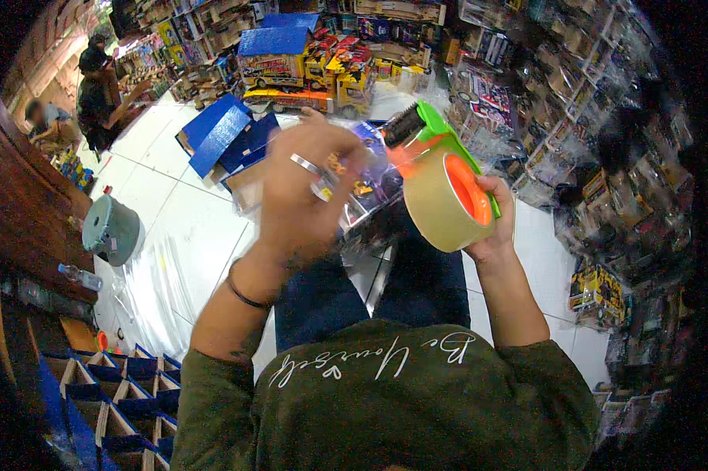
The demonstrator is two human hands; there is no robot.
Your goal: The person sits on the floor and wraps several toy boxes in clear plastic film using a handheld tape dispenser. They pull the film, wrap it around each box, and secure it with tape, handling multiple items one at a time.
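My right hand (501, 221) grips a green tape dispenser (450, 140) from its right side. A wide roll of tan tape (439, 206) sits on its orange hub, and a dark toothed or bristly edge shows near its far end. My left hand (303, 192) is raised to the left of the roll and smeared by motion; whether its fingers hold anything cannot be made out. Between the hands and partly behind the left one is a shiny, clear-wrapped toy package (377, 177) with purple and blue print, above my lap.
Blue boxes (224, 141) and yellow-orange toy trucks (314, 74) lie ahead on white tile. At left stand a grey-green plastic stool (112, 228) and a bottle (80, 276). Blue-edged wooden frames (118, 400) fill the lower left. Wrapped goods (574, 102) pile up along the right. Two people are far left.
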